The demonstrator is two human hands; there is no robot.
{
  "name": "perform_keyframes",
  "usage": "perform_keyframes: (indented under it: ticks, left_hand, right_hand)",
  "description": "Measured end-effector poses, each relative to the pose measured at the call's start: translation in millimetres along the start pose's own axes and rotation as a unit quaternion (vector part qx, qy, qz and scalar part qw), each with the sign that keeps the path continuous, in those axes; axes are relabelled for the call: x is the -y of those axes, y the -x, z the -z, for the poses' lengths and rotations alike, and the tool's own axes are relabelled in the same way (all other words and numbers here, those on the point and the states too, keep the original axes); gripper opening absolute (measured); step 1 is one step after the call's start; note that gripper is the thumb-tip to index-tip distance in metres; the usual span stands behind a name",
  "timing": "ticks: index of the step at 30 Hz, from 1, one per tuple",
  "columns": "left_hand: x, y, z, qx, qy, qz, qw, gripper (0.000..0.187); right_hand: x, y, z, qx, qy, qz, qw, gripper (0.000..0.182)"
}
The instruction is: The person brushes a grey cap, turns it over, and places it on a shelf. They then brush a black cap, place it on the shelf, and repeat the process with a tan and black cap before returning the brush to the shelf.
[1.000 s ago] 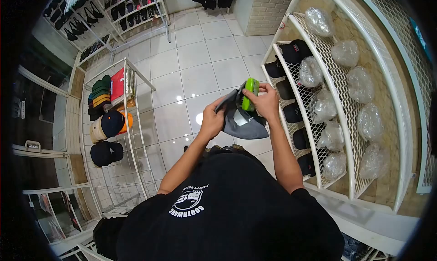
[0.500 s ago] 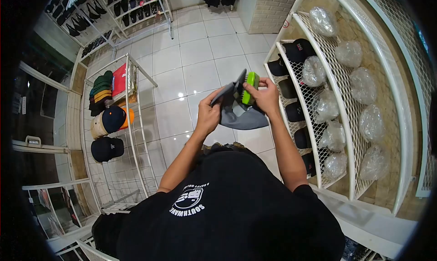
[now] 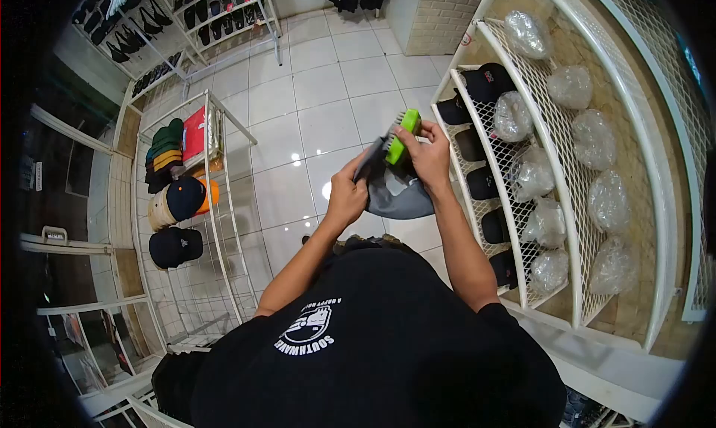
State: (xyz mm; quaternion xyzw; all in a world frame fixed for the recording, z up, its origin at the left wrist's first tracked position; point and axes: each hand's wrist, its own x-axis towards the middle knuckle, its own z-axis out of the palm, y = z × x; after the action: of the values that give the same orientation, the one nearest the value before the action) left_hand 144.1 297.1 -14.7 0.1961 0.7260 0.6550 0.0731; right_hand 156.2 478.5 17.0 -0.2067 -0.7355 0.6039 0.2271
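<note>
A grey cap (image 3: 400,203) hangs in front of my body, its open inside facing up toward me. My left hand (image 3: 348,192) is closed on its left edge, thumb on the near side. Between the thumb and fingers of my right hand (image 3: 427,153) is a bright green scrub brush (image 3: 403,135). The brush is tilted, with its pale bristles pointing left along the upper edge of the cap. Its lower end overlaps the cap's inside in this view.
On the right, white mesh shelves (image 3: 563,226) hold dark caps (image 3: 488,82) and several plastic-wrapped bundles (image 3: 594,140). A white rack (image 3: 211,226) on the left carries stacked caps (image 3: 176,247). White floor tiles (image 3: 321,129) lie ahead; shoe shelves (image 3: 224,10) stand farther back.
The green brush has moved up and left along the cap's edge and tilted more. My left hand and the cap have shifted slightly, the cap's inside now turned more toward me.
</note>
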Motion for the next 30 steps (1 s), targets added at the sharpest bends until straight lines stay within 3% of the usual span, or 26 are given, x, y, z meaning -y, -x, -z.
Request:
perform_keyframes:
  ticks: [1,3,5,6,7,9,11,13,15,16,17,19,20,22,23,25,27,30]
  left_hand:
    - [3,3,0,-0.002,0.000,0.003,1.000,0.041]
    - [6,0,3,-0.040,0.010,-0.004,0.999,0.035]
    - [0,0,6,-0.045,0.014,0.004,0.999,0.034]
    - [1,1,8,-0.049,0.042,0.017,0.998,0.034]
    - [3,3,10,-0.052,0.069,0.029,0.996,0.034]
    - [7,4,11,-0.029,0.101,0.042,0.994,0.035]
    - [2,5,4,-0.009,0.091,-0.010,0.996,0.037]
    - [2,6,6,0.070,0.147,0.002,0.987,0.048]
    - [-1,8,20,0.206,0.200,0.099,0.953,0.053]
    - [-11,8,22,0.254,0.197,0.093,0.942,0.058]
    - [-16,8,21,0.256,0.197,0.095,0.942,0.058]
    - [-21,5,16,0.236,0.189,0.199,0.932,0.047]
    - [-5,2,11,0.217,0.088,0.193,0.953,0.036]
    - [13,2,3,0.192,0.042,0.138,0.971,0.032]
    - [20,2,1,0.167,-0.005,0.083,0.982,0.030]
    - [19,4,-3,0.165,-0.048,0.058,0.983,0.027]
    - [19,2,-7,0.100,-0.015,0.034,0.994,0.025]
    - [4,-1,-6,0.130,0.079,0.110,0.982,0.022]
  right_hand:
    - [7,3,-3,0.022,-0.142,0.004,0.990,0.053]
    - [22,1,10,0.097,-0.205,-0.014,0.974,0.047]
    - [23,-8,31,0.080,-0.178,0.055,0.979,0.048]
    - [14,-18,47,0.032,0.001,0.089,0.996,0.046]
    - [8,-28,58,0.042,0.019,0.030,0.998,0.045]
    - [1,-37,67,0.096,-0.091,-0.088,0.987,0.042]
    - [-29,-51,72,0.191,-0.190,-0.146,0.952,0.044]
    - [-27,-47,63,0.146,-0.030,-0.099,0.984,0.049]
    - [-19,-38,61,0.141,-0.007,-0.098,0.985,0.058]
    - [-10,-33,59,0.144,0.063,-0.089,0.984,0.060]
    - [0,-29,55,0.146,0.132,-0.077,0.977,0.063]
    - [17,-14,43,0.125,0.184,-0.039,0.974,0.066]
    - [10,-11,35,0.108,0.185,-0.022,0.976,0.066]
    - [16,-1,20,0.063,0.201,-0.019,0.977,0.064]
    - [20,6,11,0.033,0.309,0.076,0.947,0.064]
    - [24,21,-5,-0.043,0.388,0.237,0.889,0.061]
    - [27,21,-4,-0.035,0.354,0.242,0.903,0.064]
    - [34,5,24,-0.008,0.439,0.125,0.890,0.067]
